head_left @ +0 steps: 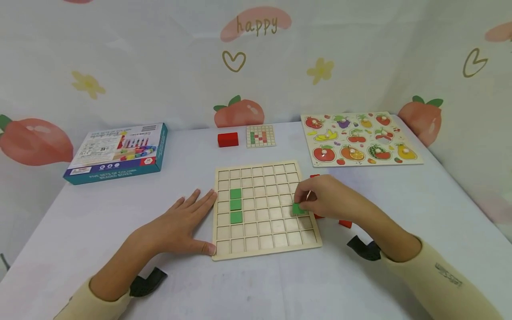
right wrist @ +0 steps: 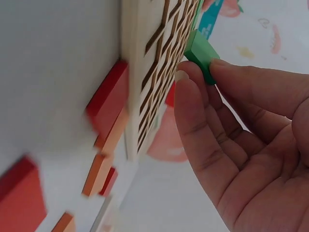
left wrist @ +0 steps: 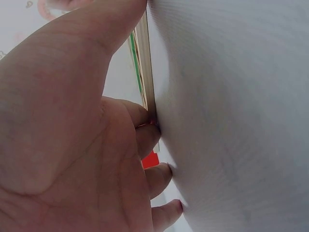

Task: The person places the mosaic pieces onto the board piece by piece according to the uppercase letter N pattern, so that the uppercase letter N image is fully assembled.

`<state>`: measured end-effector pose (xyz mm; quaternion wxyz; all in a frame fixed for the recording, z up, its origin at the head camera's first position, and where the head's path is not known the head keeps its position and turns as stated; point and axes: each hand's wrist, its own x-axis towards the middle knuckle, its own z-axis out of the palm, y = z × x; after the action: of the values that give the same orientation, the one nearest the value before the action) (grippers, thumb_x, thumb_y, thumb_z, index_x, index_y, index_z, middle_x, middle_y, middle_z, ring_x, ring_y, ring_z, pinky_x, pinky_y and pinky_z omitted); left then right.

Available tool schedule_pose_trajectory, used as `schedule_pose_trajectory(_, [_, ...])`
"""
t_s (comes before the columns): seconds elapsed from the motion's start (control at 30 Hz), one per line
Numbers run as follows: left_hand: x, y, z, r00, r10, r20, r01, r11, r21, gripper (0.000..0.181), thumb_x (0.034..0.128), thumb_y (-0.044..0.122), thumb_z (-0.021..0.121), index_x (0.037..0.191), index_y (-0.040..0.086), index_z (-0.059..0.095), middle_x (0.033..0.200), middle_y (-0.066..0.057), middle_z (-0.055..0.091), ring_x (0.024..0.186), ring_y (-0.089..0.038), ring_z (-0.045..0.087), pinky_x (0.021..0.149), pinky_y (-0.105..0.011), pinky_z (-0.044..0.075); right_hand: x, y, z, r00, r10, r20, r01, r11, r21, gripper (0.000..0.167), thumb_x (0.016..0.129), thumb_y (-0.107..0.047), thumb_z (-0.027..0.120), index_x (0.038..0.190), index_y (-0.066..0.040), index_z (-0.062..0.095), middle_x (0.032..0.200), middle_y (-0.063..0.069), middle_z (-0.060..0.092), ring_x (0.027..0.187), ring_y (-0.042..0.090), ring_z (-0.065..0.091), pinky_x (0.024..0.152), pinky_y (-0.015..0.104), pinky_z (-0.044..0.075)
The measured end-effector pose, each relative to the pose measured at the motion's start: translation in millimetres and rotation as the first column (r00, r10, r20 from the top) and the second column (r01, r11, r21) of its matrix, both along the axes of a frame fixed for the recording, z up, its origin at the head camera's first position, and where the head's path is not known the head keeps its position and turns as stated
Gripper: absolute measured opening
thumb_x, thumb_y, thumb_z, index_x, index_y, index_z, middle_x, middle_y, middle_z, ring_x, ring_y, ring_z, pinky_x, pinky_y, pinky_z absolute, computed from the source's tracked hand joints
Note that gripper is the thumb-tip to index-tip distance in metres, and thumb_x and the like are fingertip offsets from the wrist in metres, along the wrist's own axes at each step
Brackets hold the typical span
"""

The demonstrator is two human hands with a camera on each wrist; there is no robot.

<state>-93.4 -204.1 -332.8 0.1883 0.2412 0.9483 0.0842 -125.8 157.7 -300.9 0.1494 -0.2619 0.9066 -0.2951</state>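
A wooden grid board (head_left: 264,254) lies on the table, with three green square tiles (head_left: 236,205) set in one column near its left side. My left hand (head_left: 172,229) rests flat beside the board, its thumb and fingertips touching the left edge. Between thumb and fingers, my right hand (head_left: 330,198) pinches a green tile (right wrist: 202,52). In the head view this tile (head_left: 298,209) is over the board's right side; the right wrist view shows it tilted. The left wrist view has the left palm (left wrist: 77,159) in front of most of the board.
Right of the board lie several loose red tiles (right wrist: 110,96) and orange tiles (right wrist: 96,174), partly behind the right hand. At the back are a red block (head_left: 228,139), a small pattern card (head_left: 261,136) and a fruit puzzle (head_left: 362,139). A boxed toy (head_left: 118,153) stands back left.
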Motion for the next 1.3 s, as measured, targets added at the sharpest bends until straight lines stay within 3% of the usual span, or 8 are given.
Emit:
schedule_pose_trajectory(0.3, [0.3, 0.5, 0.8, 1.0, 0.002, 0.002, -0.002, 1.0, 0.0, 0.13, 0.0662, 0.087, 0.062, 0.162, 0.014, 0.014, 0.167, -0.005, 0.012, 0.152, -0.039, 0.002, 0.117, -0.063, 0.008, -1.9, -30, -2.5, 0.994, 0.105, -0.01, -0.106, 0.993, -0.051, 0.019, 0.087, 0.002, 0.073, 0.082, -0.016, 0.07, 0.08, -0.01, 0.065, 0.075, 0.01, 0.062, 0.072, 0.029, 0.054])
schedule_pose_trajectory(0.83, [-0.6, -1.0, -0.6, 1.0, 0.001, 0.008, -0.001, 1.0, 0.005, 0.13, 0.0663, 0.087, 0.062, 0.163, 0.015, 0.013, 0.167, -0.005, 0.012, 0.152, -0.039, 0.001, 0.117, -0.064, 0.007, 3.3, -91, 0.9, 0.971, 0.231, -0.069, -0.231, 0.973, 0.0, 0.016, 0.088, 0.0, 0.074, 0.082, -0.015, 0.07, 0.076, -0.011, 0.062, 0.074, 0.009, 0.056, 0.07, 0.024, 0.05])
schedule_pose_trajectory(1.3, [-1.2, -2.6, -1.8, 1.0, -0.015, -0.001, 0.015, 1.0, 0.019, 0.129, 0.0678, 0.087, 0.061, 0.162, 0.014, 0.013, 0.167, -0.004, 0.012, 0.152, -0.039, 0.002, 0.117, -0.063, 0.008, 5.8, -125, -4.7, 0.967, 0.249, -0.061, -0.246, 0.968, 0.054, 0.018, 0.088, -0.003, 0.076, 0.077, -0.016, 0.068, 0.07, -0.009, 0.059, 0.072, 0.009, 0.053, 0.066, 0.022, 0.047])
